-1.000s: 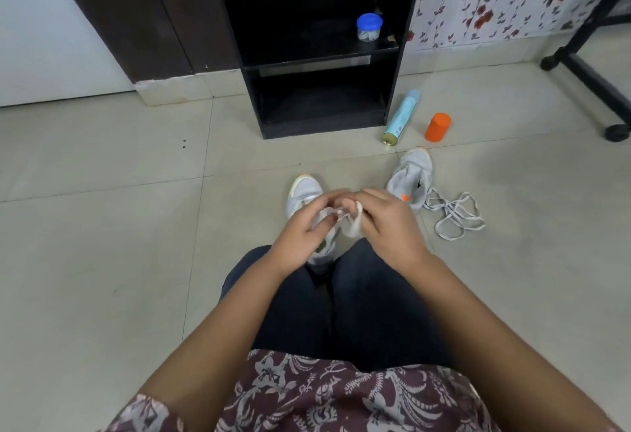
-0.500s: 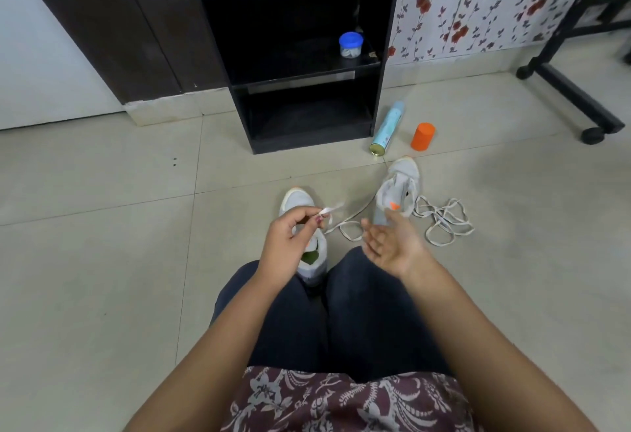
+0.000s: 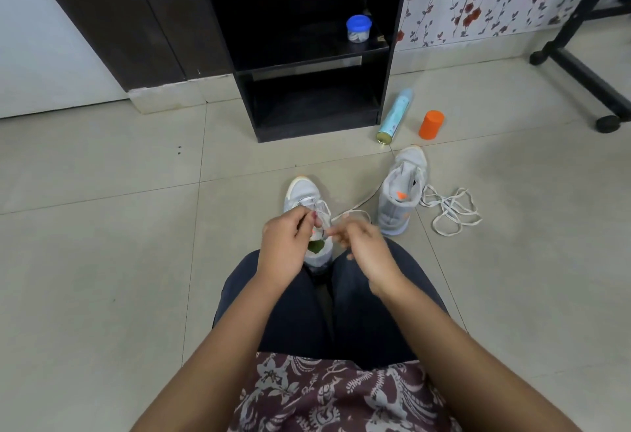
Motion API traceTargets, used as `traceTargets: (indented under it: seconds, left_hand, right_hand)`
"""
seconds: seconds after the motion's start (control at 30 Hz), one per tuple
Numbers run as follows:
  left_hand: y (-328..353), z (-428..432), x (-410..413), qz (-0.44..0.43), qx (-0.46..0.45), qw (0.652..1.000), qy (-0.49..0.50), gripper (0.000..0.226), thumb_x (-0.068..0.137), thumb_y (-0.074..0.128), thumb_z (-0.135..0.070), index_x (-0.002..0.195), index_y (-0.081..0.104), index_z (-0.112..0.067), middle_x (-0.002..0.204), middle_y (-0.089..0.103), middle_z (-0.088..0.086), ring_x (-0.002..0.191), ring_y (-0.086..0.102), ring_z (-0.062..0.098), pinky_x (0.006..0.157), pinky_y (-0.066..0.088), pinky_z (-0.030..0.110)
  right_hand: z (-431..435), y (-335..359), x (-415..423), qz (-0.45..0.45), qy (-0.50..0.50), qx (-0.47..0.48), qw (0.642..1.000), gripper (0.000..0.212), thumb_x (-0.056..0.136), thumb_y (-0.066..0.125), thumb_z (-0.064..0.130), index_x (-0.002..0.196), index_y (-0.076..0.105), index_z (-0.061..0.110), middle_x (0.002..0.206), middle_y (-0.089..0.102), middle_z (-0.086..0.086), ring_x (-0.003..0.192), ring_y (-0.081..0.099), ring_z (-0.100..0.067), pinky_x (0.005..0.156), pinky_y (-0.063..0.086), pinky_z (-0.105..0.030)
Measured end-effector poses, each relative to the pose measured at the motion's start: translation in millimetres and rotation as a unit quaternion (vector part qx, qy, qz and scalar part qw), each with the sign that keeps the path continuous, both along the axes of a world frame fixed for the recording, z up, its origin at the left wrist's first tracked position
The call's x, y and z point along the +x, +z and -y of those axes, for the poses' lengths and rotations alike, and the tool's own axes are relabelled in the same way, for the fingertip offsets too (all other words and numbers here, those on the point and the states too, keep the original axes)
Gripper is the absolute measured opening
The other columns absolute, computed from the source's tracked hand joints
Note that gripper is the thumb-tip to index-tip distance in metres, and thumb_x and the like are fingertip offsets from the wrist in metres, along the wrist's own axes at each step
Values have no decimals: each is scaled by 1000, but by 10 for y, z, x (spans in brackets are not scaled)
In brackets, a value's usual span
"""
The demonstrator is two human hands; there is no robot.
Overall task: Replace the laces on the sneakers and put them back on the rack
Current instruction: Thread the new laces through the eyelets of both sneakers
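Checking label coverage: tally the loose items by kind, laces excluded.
Sneakers: 2
Spray can: 1
Orange cap: 1
Blue-lidded jar: 1
Total: 5

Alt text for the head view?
A seated person's left hand pinches a white lace over the near grey-white sneaker, right hand close beside. A second grey sneaker and tangled white lace lie near a black rack.

L hand (image 3: 285, 250) hides mid of near sneaker (image 3: 302, 192); R hand (image 3: 367, 254) blurred.
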State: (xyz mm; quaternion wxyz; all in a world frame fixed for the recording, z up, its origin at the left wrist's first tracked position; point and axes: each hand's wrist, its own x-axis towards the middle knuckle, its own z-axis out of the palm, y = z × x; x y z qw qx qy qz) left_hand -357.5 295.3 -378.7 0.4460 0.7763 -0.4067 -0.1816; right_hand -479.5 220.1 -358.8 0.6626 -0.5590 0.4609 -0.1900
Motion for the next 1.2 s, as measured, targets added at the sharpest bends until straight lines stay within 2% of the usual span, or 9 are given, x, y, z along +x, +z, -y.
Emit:
traceTargets:
  seconds: [0.2, 0.4, 0.5, 0.7, 0.8, 0.9, 1.0, 1.1, 1.2]
  left_hand:
    - [-13, 7, -84, -48, 25, 999, -2, 30, 97, 44, -31, 74, 61, -22, 69, 67, 0, 67, 62, 18, 74, 51, 45]
    - [-55, -54, -50, -24, 11, 999, -22, 25, 96, 46, -31, 80, 63, -24, 66, 64, -9, 62, 56, 5, 95, 41, 56]
    - [-128, -111, 44, 35, 22, 999, -8, 26, 95, 47, -30, 74, 62, -30, 75, 62, -11, 72, 58, 4, 97, 38, 58]
    - [-141, -70, 196, 134, 302, 943, -49, 19, 95, 49, -36, 96, 67, -41, 125, 53, -14, 122, 46, 12, 110, 21, 47]
    - [-123, 186, -26, 47, 157, 979, -120, 26, 98, 48, -29, 119, 63, -29, 132, 53, -10, 127, 44, 11, 111, 28, 41]
    - [4, 368, -244, -141, 68, 977, -142, 20, 100, 45, -17, 99, 65, -19, 117, 61, 5, 113, 54, 15, 98, 38, 28]
    - [-107, 314, -223, -58, 71, 988, -124, 25, 97, 47, -23, 77, 61, -28, 100, 58, -3, 101, 54, 15, 93, 38, 32]
    - [-267, 152, -144, 21, 113, 985, -131, 24, 95, 49, -29, 77, 64, -29, 92, 54, -14, 96, 54, 13, 98, 38, 41]
    - [-352, 52, -105, 68, 142, 978, -138, 24, 96, 50, -25, 78, 66, -28, 92, 53, -17, 97, 53, 12, 100, 35, 41]
  right_hand:
    - [-57, -116, 264, 191, 18, 186, 964, 30, 103, 38, 20, 116, 65, 20, 108, 64, 0, 107, 58, -13, 100, 43, -31]
    - [26, -154, 345, 221, -82, 240, 942, 26, 102, 42, 19, 90, 64, 12, 92, 70, -1, 86, 63, -14, 74, 50, -24]
    - [313, -83, 272, 258, -162, 262, 916, 25, 103, 38, 20, 87, 57, 15, 85, 73, 4, 90, 63, -12, 80, 46, -25]
    - [593, -49, -51, 199, -186, 166, 948, 26, 102, 40, 20, 84, 59, 19, 97, 69, 7, 113, 57, -12, 102, 38, -32]
    - [281, -142, -3, 160, -82, 81, 980, 30, 101, 41, 14, 88, 67, 20, 93, 68, 11, 100, 59, -6, 96, 41, -26]
    - [135, -155, 58, 175, -94, 86, 976, 30, 101, 41, 10, 89, 68, 17, 83, 68, 7, 84, 63, -4, 80, 47, -13]
    - [242, -172, 44, 160, -112, 118, 974, 28, 100, 40, 12, 87, 64, 18, 88, 60, -1, 85, 57, -8, 64, 44, -13]
    - [361, -261, 49, 158, -121, 128, 972, 30, 101, 36, 15, 87, 62, 21, 110, 62, 3, 113, 51, -13, 84, 39, -22]
    - [468, -319, 77, 199, -136, 175, 955, 28, 103, 36, 17, 85, 57, 19, 103, 70, 3, 109, 59, -14, 96, 40, -32]
